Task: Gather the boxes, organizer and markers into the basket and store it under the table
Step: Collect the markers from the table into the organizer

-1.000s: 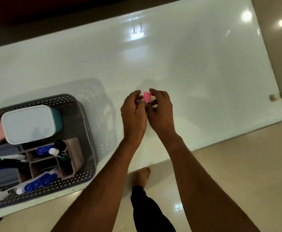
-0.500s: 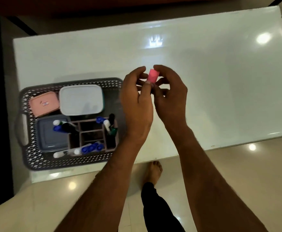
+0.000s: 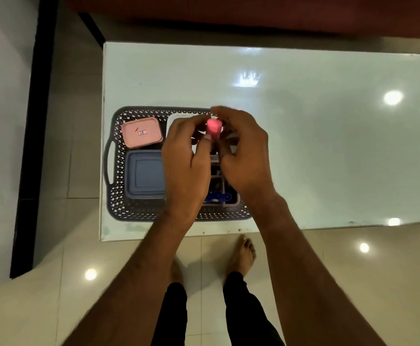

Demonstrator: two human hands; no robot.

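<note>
A dark perforated basket (image 3: pixel 119 196) sits on the left end of the white table (image 3: pixel 316 146). Inside lie a pink box (image 3: pixel 141 132), a blue-grey box (image 3: pixel 145 174), a white box (image 3: pixel 172 122) mostly hidden by my hands, and an organizer (image 3: pixel 231 199) with blue markers (image 3: pixel 217 196). My left hand (image 3: pixel 186 166) and my right hand (image 3: pixel 243 156) are held together above the basket. Both pinch a small pink marker (image 3: pixel 213 127), seen end-on.
The table's near edge (image 3: pixel 179 234) runs just in front of my bare feet (image 3: pixel 242 255) on the glossy tiled floor. A dark strip (image 3: pixel 33 146) runs along the floor to the left. The basket's handle (image 3: pixel 109 162) faces left.
Both hands, still holding the pink marker, have moved left from the open tabletop to above the basket. The view has shifted so the basket now sits under the hands.
</note>
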